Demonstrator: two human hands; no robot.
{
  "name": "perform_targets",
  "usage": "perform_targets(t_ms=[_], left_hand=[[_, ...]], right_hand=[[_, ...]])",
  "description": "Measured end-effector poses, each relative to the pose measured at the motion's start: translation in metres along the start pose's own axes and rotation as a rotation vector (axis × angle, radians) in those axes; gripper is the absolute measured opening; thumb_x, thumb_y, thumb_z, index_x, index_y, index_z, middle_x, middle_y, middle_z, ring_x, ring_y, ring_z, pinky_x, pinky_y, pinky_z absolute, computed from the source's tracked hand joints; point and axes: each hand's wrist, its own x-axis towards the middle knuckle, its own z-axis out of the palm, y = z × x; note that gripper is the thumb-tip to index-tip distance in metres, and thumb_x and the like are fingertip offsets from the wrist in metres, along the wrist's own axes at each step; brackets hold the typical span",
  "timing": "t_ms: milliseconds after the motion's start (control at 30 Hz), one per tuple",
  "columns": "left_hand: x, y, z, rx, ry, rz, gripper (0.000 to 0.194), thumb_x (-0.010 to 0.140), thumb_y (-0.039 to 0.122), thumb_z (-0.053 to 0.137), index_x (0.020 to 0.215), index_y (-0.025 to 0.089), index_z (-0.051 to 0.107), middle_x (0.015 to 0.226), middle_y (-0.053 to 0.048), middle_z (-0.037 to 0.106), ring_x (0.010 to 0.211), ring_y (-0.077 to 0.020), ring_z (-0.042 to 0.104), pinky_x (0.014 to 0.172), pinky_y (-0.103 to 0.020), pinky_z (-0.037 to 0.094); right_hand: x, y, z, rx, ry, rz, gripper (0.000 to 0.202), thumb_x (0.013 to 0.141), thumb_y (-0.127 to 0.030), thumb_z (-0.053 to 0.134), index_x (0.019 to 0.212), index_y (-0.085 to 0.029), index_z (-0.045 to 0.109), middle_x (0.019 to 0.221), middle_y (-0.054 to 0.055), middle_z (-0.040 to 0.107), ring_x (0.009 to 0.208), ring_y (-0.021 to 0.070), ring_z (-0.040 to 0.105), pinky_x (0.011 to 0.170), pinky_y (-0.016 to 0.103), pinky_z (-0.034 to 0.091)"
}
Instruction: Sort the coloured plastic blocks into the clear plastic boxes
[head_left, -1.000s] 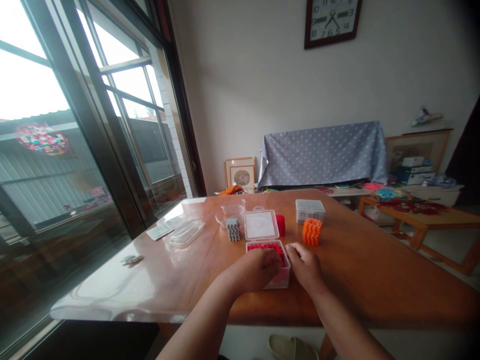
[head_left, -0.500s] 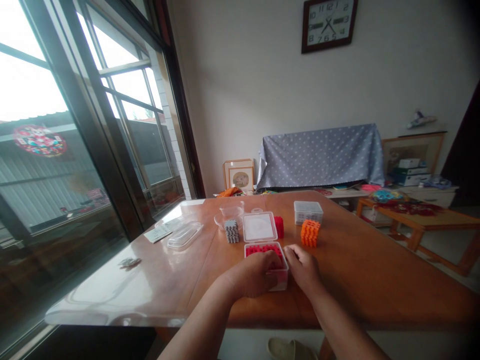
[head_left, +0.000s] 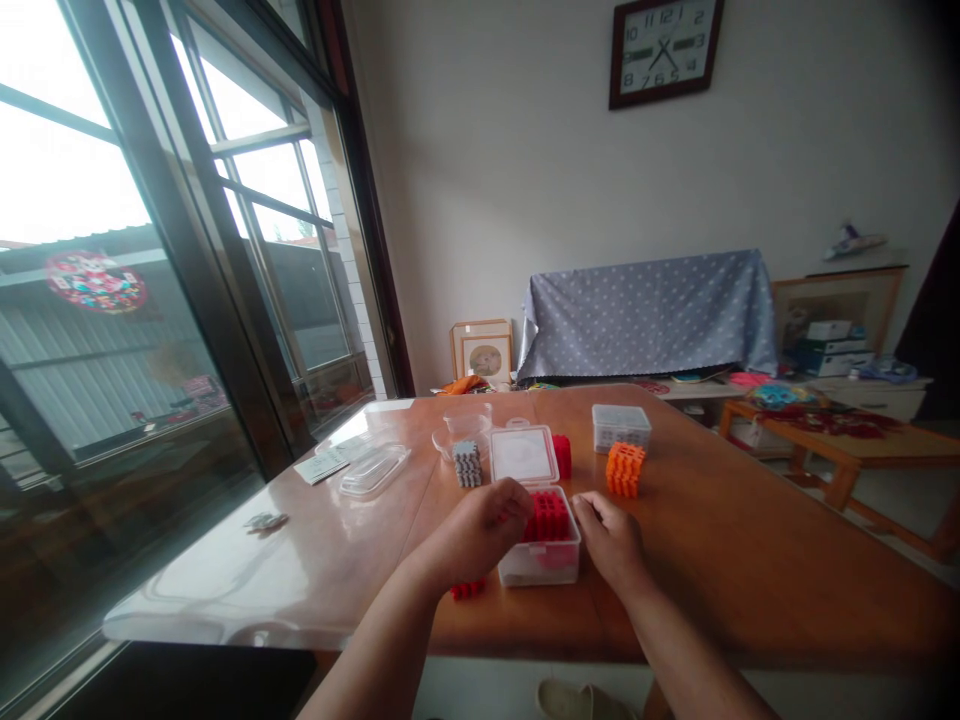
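Observation:
A clear plastic box (head_left: pixel 540 572) with its lid (head_left: pixel 523 455) folded back stands between my hands. Red interlocking blocks (head_left: pixel 551 515) fill part of it and rise to the rim. My left hand (head_left: pixel 480 535) is closed at the box's left rim, fingers curled beside the red blocks; what they pinch is hidden. At the right rim, my right hand (head_left: pixel 611 540) is closed too, thumb and fingertips pressed together; I cannot make out anything in them. Another red piece (head_left: pixel 468 590) lies on the table, partly covered by my left forearm.
Behind the box stand a grey block stack (head_left: pixel 467 464), a red stack (head_left: pixel 562 456) and an orange stack (head_left: pixel 625 470). A closed clear box (head_left: pixel 621 428) is at the back right. A clear lid (head_left: pixel 375 470), paper (head_left: pixel 322 464) and a small packet (head_left: pixel 266 522) lie left.
My left hand has moved out of the box to its left rim, uncovering the red blocks. The red piece by my left forearm now shows. My right hand stays at the right rim.

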Motion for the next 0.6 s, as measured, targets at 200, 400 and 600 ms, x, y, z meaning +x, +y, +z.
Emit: perform_targets(t_ms=[200, 400, 600], left_hand=[[-0.032, -0.028, -0.026, 0.024, 0.176, -0.112, 0.016, 0.092, 0.029, 0.053, 0.095, 0.016, 0.062, 0.088, -0.003, 0.066, 0.075, -0.0133, 0.056, 0.066, -0.023, 0.044], [-0.064, -0.066, -0.030, 0.278, 0.205, -0.271, 0.021, 0.083, 0.027, 0.060, 0.101, 0.019, 0.067, 0.099, -0.005, 0.068, 0.089, -0.0189, 0.062, 0.079, -0.029, 0.049], [-0.078, -0.073, -0.024, 0.435, 0.128, -0.388, 0.049, 0.067, 0.037, 0.077, 0.113, 0.023, 0.068, 0.117, -0.008, 0.064, 0.104, -0.0268, 0.060, 0.092, -0.036, 0.048]], right_hand=[[-0.001, 0.002, -0.001, 0.007, -0.013, -0.013, 0.042, 0.092, -0.056, 0.048, 0.082, -0.021, 0.070, 0.073, 0.002, 0.071, 0.072, 0.0203, 0.064, 0.066, 0.025, 0.044], [0.000, 0.013, 0.000, -0.006, -0.045, -0.004, 0.042, 0.090, -0.057, 0.049, 0.085, -0.022, 0.071, 0.076, 0.003, 0.074, 0.075, 0.0219, 0.066, 0.069, 0.026, 0.046], [0.003, 0.024, 0.003, 0.015, -0.056, -0.004, 0.042, 0.089, -0.059, 0.050, 0.090, -0.023, 0.072, 0.081, 0.005, 0.076, 0.078, 0.0232, 0.068, 0.071, 0.027, 0.047]])
